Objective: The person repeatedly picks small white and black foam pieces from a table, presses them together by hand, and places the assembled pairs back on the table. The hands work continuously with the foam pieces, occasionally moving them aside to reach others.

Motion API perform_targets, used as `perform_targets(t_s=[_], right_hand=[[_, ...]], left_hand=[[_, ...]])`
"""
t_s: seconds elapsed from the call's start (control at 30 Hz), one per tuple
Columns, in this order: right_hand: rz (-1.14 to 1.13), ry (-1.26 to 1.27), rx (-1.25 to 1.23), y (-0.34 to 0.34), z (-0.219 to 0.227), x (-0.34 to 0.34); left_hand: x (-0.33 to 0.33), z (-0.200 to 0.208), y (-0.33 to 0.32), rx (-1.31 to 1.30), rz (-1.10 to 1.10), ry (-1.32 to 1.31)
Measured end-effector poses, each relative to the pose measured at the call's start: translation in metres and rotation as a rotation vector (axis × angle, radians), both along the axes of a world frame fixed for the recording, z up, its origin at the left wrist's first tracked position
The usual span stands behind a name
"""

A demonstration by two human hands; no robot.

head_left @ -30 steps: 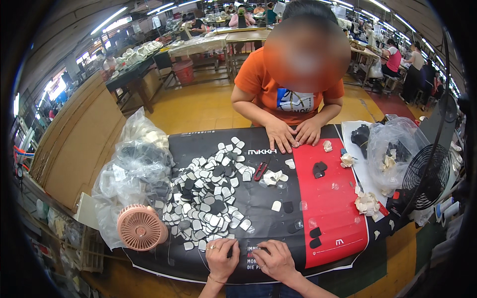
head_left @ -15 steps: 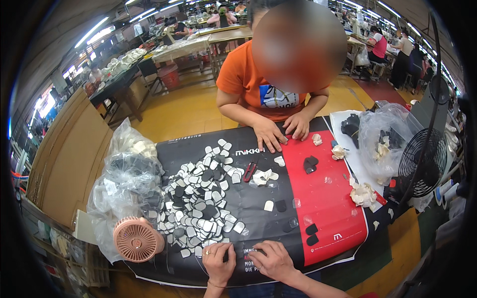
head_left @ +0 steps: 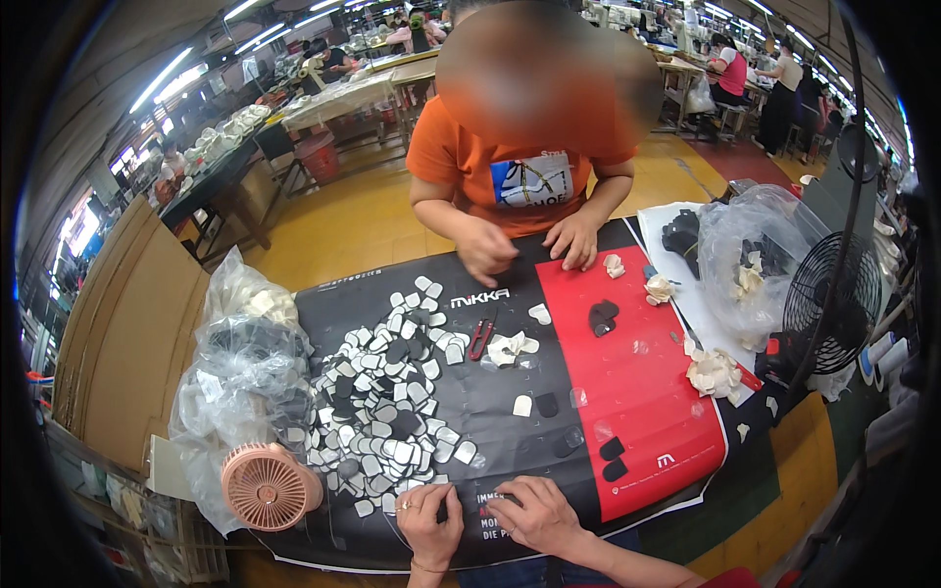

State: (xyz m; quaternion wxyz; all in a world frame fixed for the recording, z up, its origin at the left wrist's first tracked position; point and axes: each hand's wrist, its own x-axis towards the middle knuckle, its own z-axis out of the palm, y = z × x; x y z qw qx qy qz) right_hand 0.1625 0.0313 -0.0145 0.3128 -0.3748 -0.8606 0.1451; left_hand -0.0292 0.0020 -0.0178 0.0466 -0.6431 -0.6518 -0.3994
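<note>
At the near edge of the table, my left hand is curled, with a dark patch showing between thumb and fingers; whether that is a small pad or the table cannot be made out. Just to its right, my right hand is curled too, its fingertips bent over something dark and mostly hidden. Beyond my left hand spreads a pile of small rounded pads, mostly pale-faced, some black. A pale pad and a black pad lie apart, farther off. Two more black pads rest on the red strip.
A co-worker in an orange shirt stands across the table. Red snips lie beside crumpled pale scraps. A pink fan and plastic bags stand left; a black fan and another bag stand right.
The co-worker's hand on the left has lifted off the table and drawn back, fingers curling. My hands keep nearly the same place and pose. The view has shifted slightly.
</note>
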Motion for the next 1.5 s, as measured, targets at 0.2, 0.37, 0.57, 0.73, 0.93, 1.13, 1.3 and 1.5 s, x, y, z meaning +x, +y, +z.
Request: perform_targets(t_s=[0.2,0.37,0.57,0.73,0.93,1.13,1.3,1.5], right_hand=[[0.059,0.149,-0.054,0.003,0.01,0.002],[-0.045,0.181,-0.088,0.038,0.041,0.055],[-0.456,0.008,0.022,0.167,0.046,0.119],[-0.582,-0.194,0.051,0.235,0.032,0.117],[-0.619,-0.392,0.016,0.257,0.017,0.111],[-0.662,-0.029,0.091,0.241,0.023,0.127],[-0.645,0.377,0.124,0.186,0.049,0.133],[-0.392,0.723,-0.531,0.068,0.029,0.084]], left_hand=[[0.002,0.003,0.0,0.004,-0.007,-0.011],[0.001,0.002,-0.001,0.014,-0.014,0.009],[0.0,-0.002,-0.001,0.007,-0.011,0.019],[0.0,-0.001,-0.001,0.002,-0.009,0.013],[0.002,0.002,-0.001,0.003,-0.017,0.017],[0.001,-0.001,-0.002,0.002,-0.023,0.014],[0.0,-0.002,-0.004,0.018,-0.023,0.004],[0.009,0.007,-0.001,0.028,-0.051,-0.009]])
